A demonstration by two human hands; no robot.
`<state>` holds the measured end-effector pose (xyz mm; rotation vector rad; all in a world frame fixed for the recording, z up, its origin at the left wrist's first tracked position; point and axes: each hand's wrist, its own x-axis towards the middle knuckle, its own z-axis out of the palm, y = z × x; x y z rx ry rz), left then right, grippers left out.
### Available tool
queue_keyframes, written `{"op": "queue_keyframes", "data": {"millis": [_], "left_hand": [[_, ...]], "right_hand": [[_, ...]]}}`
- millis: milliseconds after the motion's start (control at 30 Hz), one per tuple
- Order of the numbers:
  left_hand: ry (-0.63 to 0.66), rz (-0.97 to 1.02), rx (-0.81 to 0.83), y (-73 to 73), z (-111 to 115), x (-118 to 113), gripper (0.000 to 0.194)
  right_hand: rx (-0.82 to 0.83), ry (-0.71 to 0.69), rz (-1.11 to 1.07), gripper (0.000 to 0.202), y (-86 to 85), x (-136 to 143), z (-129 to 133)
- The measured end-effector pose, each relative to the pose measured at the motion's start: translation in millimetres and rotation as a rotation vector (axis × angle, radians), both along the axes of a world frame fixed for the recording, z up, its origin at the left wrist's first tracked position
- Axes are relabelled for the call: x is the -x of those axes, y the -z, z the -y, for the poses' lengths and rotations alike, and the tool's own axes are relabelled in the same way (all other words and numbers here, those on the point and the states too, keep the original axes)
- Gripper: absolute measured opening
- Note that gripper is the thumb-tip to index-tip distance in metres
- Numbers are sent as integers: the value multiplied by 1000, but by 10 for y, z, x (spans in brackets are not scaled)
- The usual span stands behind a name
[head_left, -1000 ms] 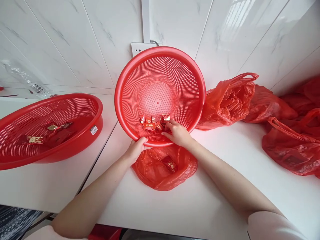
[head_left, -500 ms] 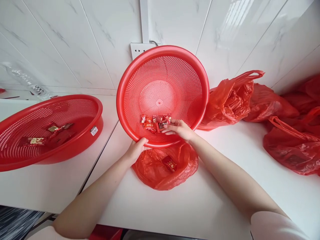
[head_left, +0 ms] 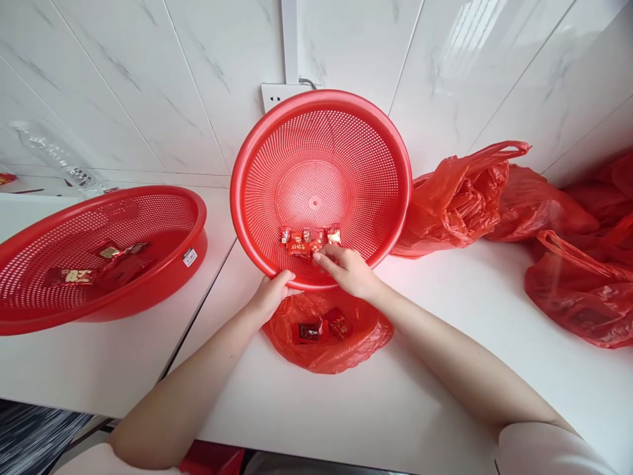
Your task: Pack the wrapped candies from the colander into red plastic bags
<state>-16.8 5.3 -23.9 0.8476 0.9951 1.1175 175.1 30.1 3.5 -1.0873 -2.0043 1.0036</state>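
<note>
A red perforated plastic basket [head_left: 237, 178] is tipped towards me, its near rim over an open red plastic bag [head_left: 291, 353]. At the lower left of that rim, my left hand [head_left: 271, 295] grips with the thumb on top. My right hand [head_left: 349, 269] reaches over the front rim, thumb and fingertips closed on a small wrapped candy at the edge of the pile. Several red and gold wrapped candies [head_left: 299, 248] lie low in the basket. Inside the bag sit a dark brown packet [head_left: 310, 331] and a red-gold packet [head_left: 339, 324].
To the left, a second red basket [head_left: 195, 227] holds a few larger red packets. Red plastic bags [head_left: 459, 198] are grouped at the right, along the tiled wall. A clear bottle [head_left: 54, 155] lies at back left. A wall socket [head_left: 273, 96] is behind the basket.
The dark brown packet that was by my right fingers in the basket now lies in the bag. My right hand is back at the candies; the left keeps its hold on the rim.
</note>
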Motion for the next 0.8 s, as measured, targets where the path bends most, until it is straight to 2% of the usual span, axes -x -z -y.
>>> {"op": "queue_keyframes", "data": {"millis": [67, 133, 233, 400, 467, 533, 600, 667, 800], "left_hand": [[-6, -4, -12, 24, 2, 8, 20], [-15, -15, -9, 42, 4, 10, 18], [-28, -3, -4, 50, 7, 4, 15], [-35, 12, -14, 53, 1, 6, 10], [-32, -14, -12, 58, -3, 16, 9], [-26, -41, -16, 65, -5, 26, 9], [-25, -55, -25, 73, -6, 36, 9], [-20, -58, -31, 81, -9, 42, 10], [-9, -67, -31, 100, -20, 49, 10]], "right_hand": [[-235, 100, 109, 35, 84, -9, -45], [-329, 35, 210, 43, 187, -41, -112], [-312, -81, 334, 57, 302, -97, -191], [-286, -38, 285, 30, 350, -136, -261], [-198, 34, 189, 20, 375, -143, -308], [24, 107, -35, 18, 412, -158, -366], [263, 148, -279, 27, 442, -178, -417], [414, 139, -443, 37, 451, -196, -447], [554, 86, -622, 42, 418, -209, -443]]}}
